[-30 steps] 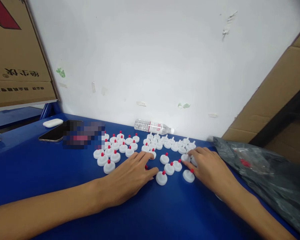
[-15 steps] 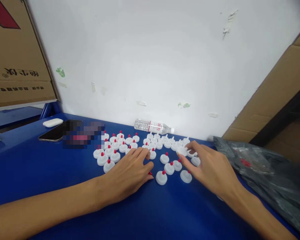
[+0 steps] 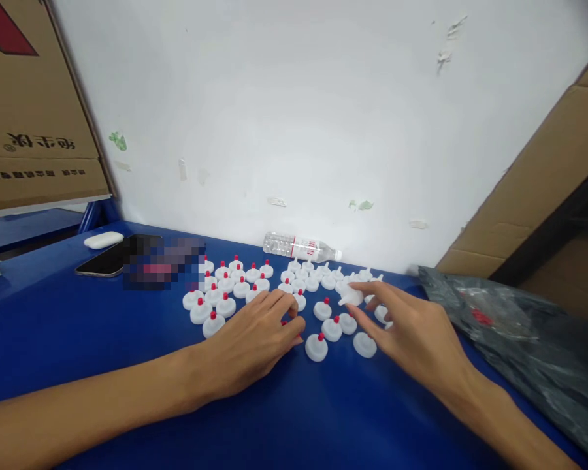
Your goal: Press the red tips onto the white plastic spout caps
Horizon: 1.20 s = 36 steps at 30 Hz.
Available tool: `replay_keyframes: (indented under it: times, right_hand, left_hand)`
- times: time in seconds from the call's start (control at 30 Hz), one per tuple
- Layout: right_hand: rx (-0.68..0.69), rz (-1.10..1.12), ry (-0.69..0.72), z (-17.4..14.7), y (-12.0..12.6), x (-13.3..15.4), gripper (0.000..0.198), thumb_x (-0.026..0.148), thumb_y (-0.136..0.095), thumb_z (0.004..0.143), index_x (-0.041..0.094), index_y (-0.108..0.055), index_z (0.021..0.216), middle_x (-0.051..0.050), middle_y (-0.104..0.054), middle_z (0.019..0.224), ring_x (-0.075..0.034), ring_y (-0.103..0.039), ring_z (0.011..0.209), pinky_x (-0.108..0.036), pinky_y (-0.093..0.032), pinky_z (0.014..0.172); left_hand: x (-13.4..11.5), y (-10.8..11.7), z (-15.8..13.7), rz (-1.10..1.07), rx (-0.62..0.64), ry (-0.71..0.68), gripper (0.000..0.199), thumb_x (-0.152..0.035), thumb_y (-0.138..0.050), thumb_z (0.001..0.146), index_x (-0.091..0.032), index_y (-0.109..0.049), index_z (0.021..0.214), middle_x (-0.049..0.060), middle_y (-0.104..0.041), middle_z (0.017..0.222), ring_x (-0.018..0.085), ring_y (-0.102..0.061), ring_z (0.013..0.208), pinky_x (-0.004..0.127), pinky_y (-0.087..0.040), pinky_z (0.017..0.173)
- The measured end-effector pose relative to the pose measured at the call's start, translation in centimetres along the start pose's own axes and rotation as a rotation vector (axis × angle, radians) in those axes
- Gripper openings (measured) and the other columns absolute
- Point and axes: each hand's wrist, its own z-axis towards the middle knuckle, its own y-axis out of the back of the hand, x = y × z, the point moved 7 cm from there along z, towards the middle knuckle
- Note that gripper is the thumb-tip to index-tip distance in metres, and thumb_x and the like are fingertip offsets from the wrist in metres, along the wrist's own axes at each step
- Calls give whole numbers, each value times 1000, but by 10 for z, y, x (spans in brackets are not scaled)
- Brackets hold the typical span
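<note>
My right hand (image 3: 411,326) pinches a white nozzle cap (image 3: 353,295) between thumb and fingers, its bare spout tilted left and down. My left hand (image 3: 259,336) is closed, thumb against fingertips, with bits of a small red cap (image 3: 299,339) showing at them; the rest is hidden. On the blue table, several white nozzle caps with red tips (image 3: 226,305) stand left of and behind my left hand. A few more, such as a red-tipped nozzle cap (image 3: 316,348), stand between my hands. Behind my right fingers cluster white nozzle caps with bare spouts (image 3: 328,281).
A clear plastic bottle (image 3: 301,247) lies along the wall. Left on the blue table (image 3: 102,326) are a phone (image 3: 100,261) and a white case (image 3: 104,240). At right, a clear bag with red pieces (image 3: 500,316) rests on dark plastic (image 3: 553,378). Cardboard boxes flank both sides.
My right hand has drawn the white nozzle cap slightly left, out of the cluster, and tipped its spout toward my left hand. My left fingers have shifted slightly around the red cap.
</note>
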Motion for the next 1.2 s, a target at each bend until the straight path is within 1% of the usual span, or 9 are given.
replay_keyframes:
  times: [0.17, 0.3, 0.43, 0.53, 0.63, 0.73, 0.93, 1.03, 1.2]
  right_hand:
    - [-16, 31, 79, -2, 3, 6, 22, 37, -60, 98, 22, -63, 114, -1, -75, 95, -14, -71, 68, -23, -48, 54]
    - [-45, 85, 119, -6, 6, 11, 22, 33, -59, 98, 20, -61, 116, -4, -76, 107, -14, -71, 68, -24, -51, 56]
    - [-51, 222, 237, -10, 6, 24, 16, 22, -59, 98, 21, -61, 114, -1, -77, 100, -12, -73, 74, -20, -54, 64]
    - [-37, 251, 283, -11, 6, 33, 18, 18, -59, 98, 21, -62, 116, 1, -77, 101, -10, -73, 76, -20, -53, 67]
    - [-56, 221, 305, -11, 8, 40, 26, 18, -60, 97, 19, -61, 124, 1, -77, 101, -10, -71, 72, -22, -51, 65]
    - [-72, 210, 342, -12, 11, 46, 33, 18, -62, 96, 18, -60, 129, 1, -77, 94, -10, -70, 69, -24, -48, 61]
    - [-121, 221, 355, -14, 16, 51, 30, 18, -63, 95, 16, -62, 125, 3, -73, 78, -10, -66, 60, -25, -43, 56]
    - [-106, 214, 339, -15, 12, 49, 32, 20, -64, 95, 16, -62, 127, 4, -72, 74, -9, -63, 55, -26, -42, 53]
    - [-83, 210, 383, -17, 8, 51, 29, 23, -63, 97, 15, -62, 125, 5, -69, 69, -9, -60, 51, -26, -39, 50]
  left_hand:
    - [0, 12, 2, -43, -98, 1, 17, -17, -43, 104, -16, -59, 97, 7, -62, 92, 22, -57, 92, 37, -49, 80]
    - [-3, 24, 1, -110, -202, -53, 17, -9, -45, 101, -15, -60, 100, 6, -66, 91, 19, -60, 90, 34, -50, 80]
    - [-4, 29, 0, -116, -286, -94, 19, -8, -50, 99, -15, -61, 113, 6, -68, 94, 19, -60, 88, 33, -50, 78]
    - [-4, 32, -2, -130, -333, -111, 24, -6, -53, 96, -15, -61, 118, 6, -68, 97, 18, -58, 84, 33, -50, 75]
    - [-8, 35, -4, -168, -367, -148, 29, -1, -55, 93, -15, -63, 116, 7, -69, 100, 18, -60, 85, 33, -51, 75]
    - [-14, 42, -5, -175, -398, -200, 24, -2, -55, 94, -14, -65, 113, 8, -71, 99, 18, -63, 87, 33, -52, 76]
    - [-19, 56, -6, -163, -474, -273, 20, -8, -50, 99, -13, -67, 108, 8, -75, 99, 17, -65, 84, 32, -53, 71]
    - [-21, 61, -6, -143, -515, -288, 19, -11, -51, 100, -14, -68, 107, 7, -76, 99, 16, -66, 82, 30, -53, 68]
    - [-25, 60, -3, -108, -481, -291, 14, -11, -57, 97, -16, -68, 104, 5, -77, 95, 15, -68, 80, 30, -54, 68]
